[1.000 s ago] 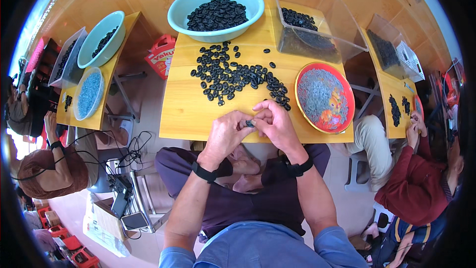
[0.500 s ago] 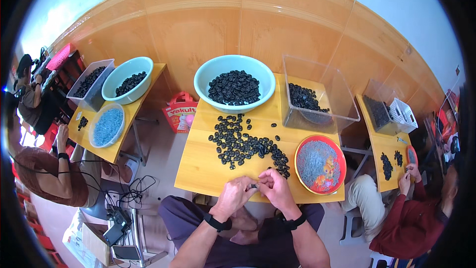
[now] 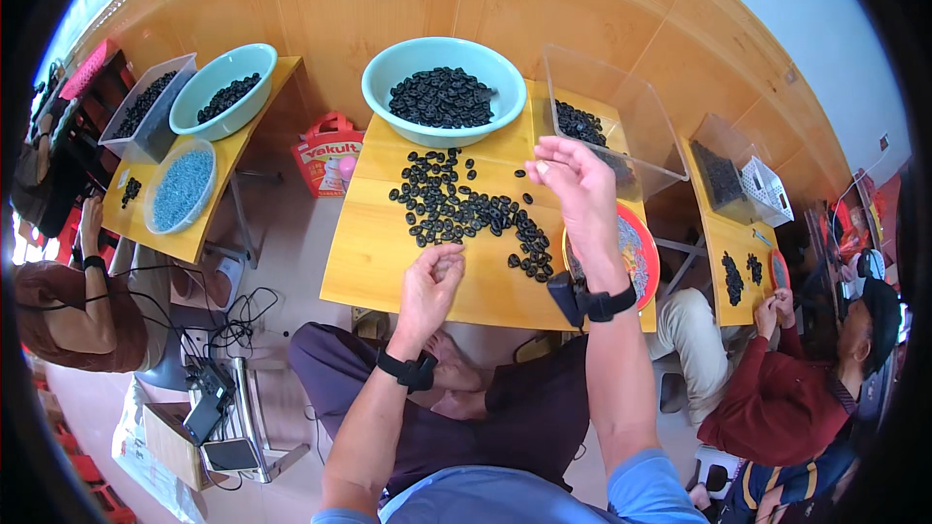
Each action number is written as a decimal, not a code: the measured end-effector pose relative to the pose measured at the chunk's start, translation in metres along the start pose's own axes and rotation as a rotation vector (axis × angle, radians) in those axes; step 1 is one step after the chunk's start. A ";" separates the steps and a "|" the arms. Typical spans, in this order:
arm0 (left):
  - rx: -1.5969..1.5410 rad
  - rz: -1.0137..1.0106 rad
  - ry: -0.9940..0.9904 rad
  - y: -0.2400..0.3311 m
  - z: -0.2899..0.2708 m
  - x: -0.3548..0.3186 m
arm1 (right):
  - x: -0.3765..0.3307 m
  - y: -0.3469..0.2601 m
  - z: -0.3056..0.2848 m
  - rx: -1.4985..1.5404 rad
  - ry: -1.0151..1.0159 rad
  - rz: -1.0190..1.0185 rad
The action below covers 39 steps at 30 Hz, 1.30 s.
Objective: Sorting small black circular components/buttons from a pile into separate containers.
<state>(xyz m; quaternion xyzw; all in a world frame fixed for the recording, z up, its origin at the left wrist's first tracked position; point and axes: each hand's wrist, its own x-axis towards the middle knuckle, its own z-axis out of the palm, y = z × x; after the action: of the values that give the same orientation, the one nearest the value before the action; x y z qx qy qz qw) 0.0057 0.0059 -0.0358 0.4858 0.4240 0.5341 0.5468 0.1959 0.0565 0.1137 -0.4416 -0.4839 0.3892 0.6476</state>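
Observation:
Many small, glossy black oval pieces [image 3: 451, 204] lie loose across the yellow table [image 3: 364, 257]. By their near edge is my left hand [image 3: 427, 291], fingers curled in toward the thumb; whatever they may hold is hidden. My right hand [image 3: 580, 196] is raised in front of the clear plastic bin [image 3: 641, 126], fingers stretched out and nothing visible in them. Black pieces also lie inside that bin. Beneath my right forearm, a red round tray [image 3: 649, 250] of thin grey bits is partly covered.
A pale green basin [image 3: 374, 87] of black pieces stands at the table's back. The left table [image 3: 228, 160] bears another basin, a grey bin and a tub of bluish bits. People sit at both side tables. Cables [image 3: 248, 306] lie on the floor at left.
My hands have parted: the right went up and right toward the clear bin, the left moved forward to the loose pieces. A small dark piece was between them before. The view has tilted down.

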 end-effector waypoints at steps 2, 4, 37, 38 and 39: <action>0.001 0.011 0.016 0.004 0.002 -0.002 | 0.004 0.011 -0.015 -0.585 -0.183 -0.005; 0.070 0.014 0.036 0.006 -0.001 -0.009 | -0.016 0.031 -0.018 -1.002 -0.282 -0.012; 0.143 0.141 0.205 0.003 0.005 -0.004 | -0.085 0.079 -0.006 -0.911 -0.332 -0.170; 0.146 0.140 0.200 0.003 0.005 -0.005 | -0.088 0.078 -0.003 -0.909 -0.327 -0.167; 0.178 0.131 0.183 0.006 0.005 -0.005 | -0.090 0.077 0.002 -0.936 -0.414 -0.144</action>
<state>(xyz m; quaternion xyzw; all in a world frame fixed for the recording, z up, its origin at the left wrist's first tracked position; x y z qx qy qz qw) 0.0089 0.0000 -0.0289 0.5083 0.4850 0.5711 0.4245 0.1678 -0.0039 0.0157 -0.5634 -0.7534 0.1648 0.2964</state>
